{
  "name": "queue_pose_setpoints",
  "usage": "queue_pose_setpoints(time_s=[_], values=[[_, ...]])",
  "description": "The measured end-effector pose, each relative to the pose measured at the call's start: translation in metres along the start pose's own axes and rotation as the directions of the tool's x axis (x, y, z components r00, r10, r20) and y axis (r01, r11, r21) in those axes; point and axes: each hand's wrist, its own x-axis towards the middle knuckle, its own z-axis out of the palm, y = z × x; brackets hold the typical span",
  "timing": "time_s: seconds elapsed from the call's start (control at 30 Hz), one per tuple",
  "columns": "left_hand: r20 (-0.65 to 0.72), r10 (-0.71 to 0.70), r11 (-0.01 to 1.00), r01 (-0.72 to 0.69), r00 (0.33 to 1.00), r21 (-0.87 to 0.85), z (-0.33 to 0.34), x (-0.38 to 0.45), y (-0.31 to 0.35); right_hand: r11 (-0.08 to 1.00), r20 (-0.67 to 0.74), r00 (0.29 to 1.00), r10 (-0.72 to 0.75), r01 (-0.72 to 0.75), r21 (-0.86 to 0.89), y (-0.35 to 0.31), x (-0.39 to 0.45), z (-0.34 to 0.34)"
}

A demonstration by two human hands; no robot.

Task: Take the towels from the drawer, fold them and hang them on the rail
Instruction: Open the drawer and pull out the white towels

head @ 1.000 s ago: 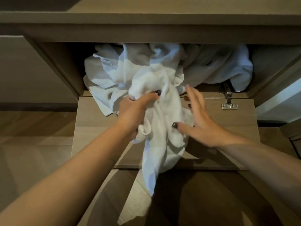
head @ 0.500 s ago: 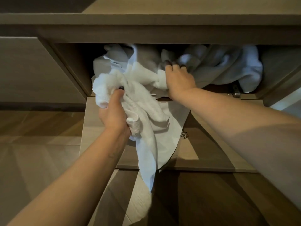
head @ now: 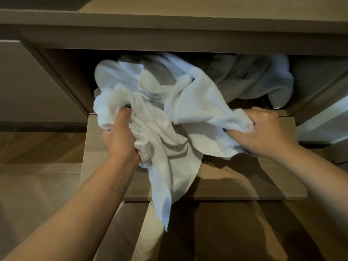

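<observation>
Fingers of left hand [head: 120,136] clench one white towel [head: 162,147]; right hand [head: 263,132] grips a second towel [head: 203,110]; more beyond, uncountable.

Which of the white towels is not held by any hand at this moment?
The towel at the back right of the compartment: it lies in shadow, untouched, while the left hand and right hand grip the front towels.

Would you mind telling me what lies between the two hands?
In the head view, bunched white towels span from the left hand to the right hand; both grip them.
</observation>
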Motion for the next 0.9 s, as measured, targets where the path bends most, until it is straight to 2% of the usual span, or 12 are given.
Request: queue_pose_setpoints(time_s=[0.13, 0.17, 0.3, 0.43, 0.47, 0.53, 0.63, 0.73, 0.9], values=[[-0.009, 0.017, 0.999, -0.016, 1.0, 0.041, 0.002, -0.001, -0.004, 0.968, 0.148, 0.957, 0.251, -0.246, -0.054, -0.004, 0.003, 0.001], [-0.004, 0.022, 0.999, -0.022, 1.0, 0.035, 0.003, -0.003, -0.004, 0.97, 0.176, 0.954, 0.243, -0.237, -0.054, -0.009, 0.01, 0.004], [-0.005, 0.086, 0.994, -0.085, 0.996, 0.073, 0.009, -0.007, -0.007, 1.0, 0.221, 0.975, -0.016, 0.015, 0.01, -0.047, 0.061, 0.026], [-0.003, 0.116, 0.989, -0.116, 0.993, 0.087, 0.004, -0.006, -0.008, 0.998, 0.341, 0.938, 0.065, -0.058, -0.028, -0.057, 0.096, 0.048], [-0.004, 0.114, 0.99, -0.113, 0.994, 0.085, 0.002, -0.004, -0.008, 0.997, 0.314, 0.947, 0.071, -0.074, -0.002, -0.054, 0.094, 0.049], [-0.008, 0.117, 0.989, -0.116, 0.993, 0.086, -0.003, -0.002, -0.009, 0.993, 0.173, 0.983, 0.062, -0.079, 0.089, -0.046, 0.082, 0.043], [0.006, 0.141, 0.987, -0.141, 0.99, 0.083, -0.006, 0.002, -0.011, 0.976, 0.012, 0.998, 0.063, -0.064, 0.206, -0.033, 0.051, 0.024], [0.032, 0.157, 0.982, -0.159, 0.987, 0.103, -0.003, 0.005, -0.015, 0.966, -0.053, 0.997, 0.05, -0.035, 0.256, -0.015, 0.021, -0.01], [0.053, 0.208, 0.973, -0.212, 0.977, 0.096, 0.007, 0.007, -0.021, 0.951, -0.157, 0.977, 0.143, -0.092, 0.295, 0.011, -0.013, -0.073]])
